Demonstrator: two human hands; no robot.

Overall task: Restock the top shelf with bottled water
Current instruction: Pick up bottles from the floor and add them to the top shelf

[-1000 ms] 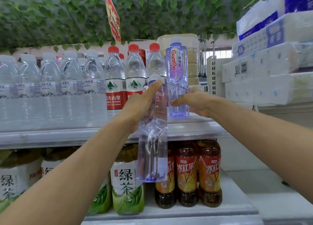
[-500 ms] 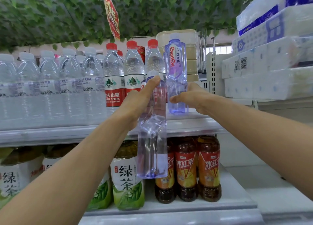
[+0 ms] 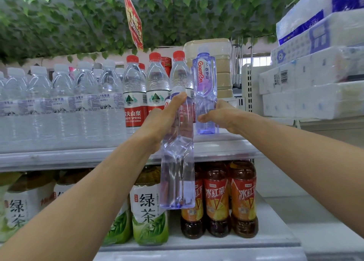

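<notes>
Fingers of my left hand (image 3: 167,121) wrap the upper body of a spare lilac bottle (image 3: 178,162), hanging in front of the top shelf (image 3: 78,158). Right hand (image 3: 218,116) closes around the lower part of the Ganten bottle (image 3: 204,91) standing upright on that shelf beside the red-capped bottles (image 3: 136,91). Step: seating it. Next, I judge: release, lift the spare alongside. Clear, ribbed plastic, likely slippery.

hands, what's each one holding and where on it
The left hand grips a clear purple-tinted water bottle by its upper part, off the shelf. The right hand holds the lower body of the Ganten bottle standing on the top shelf.
</notes>
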